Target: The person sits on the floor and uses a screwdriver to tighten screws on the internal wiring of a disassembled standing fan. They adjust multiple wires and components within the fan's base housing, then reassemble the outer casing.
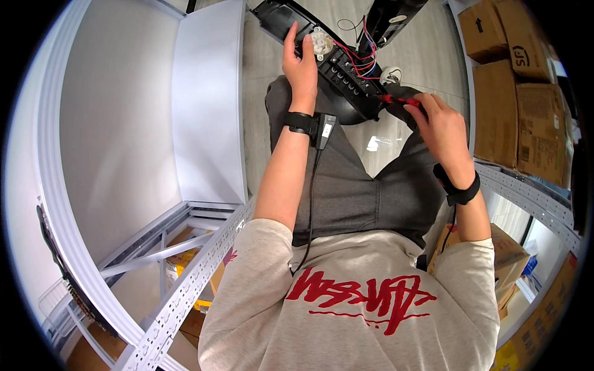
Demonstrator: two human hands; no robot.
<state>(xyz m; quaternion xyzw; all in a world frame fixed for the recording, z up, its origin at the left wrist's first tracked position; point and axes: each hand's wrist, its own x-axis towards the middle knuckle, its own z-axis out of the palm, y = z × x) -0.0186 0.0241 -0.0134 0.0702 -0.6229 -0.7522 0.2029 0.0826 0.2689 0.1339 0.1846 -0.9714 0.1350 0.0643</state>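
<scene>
A long black plastic panel (348,82) lies tilted across the space in front of my knees, its inner side facing up. On it sit a round whitish part (320,43), a row of metal fittings, and thin red, blue and white wires (370,55) running up to a black upright housing (393,21). My left hand (301,68) rests against the panel beside the round part, index finger and thumb stretched apart; its other fingers are hidden. In my right hand (442,127) is a red and black screwdriver (401,100), pointing left, its tip at the panel's right end.
Cardboard boxes (495,111) are stacked on a metal rack to the right. At left stands a white panel (209,105) with perforated shelf rails (179,309) below. Each wrist wears a black strap; a cable (314,204) runs from the left one along my thigh.
</scene>
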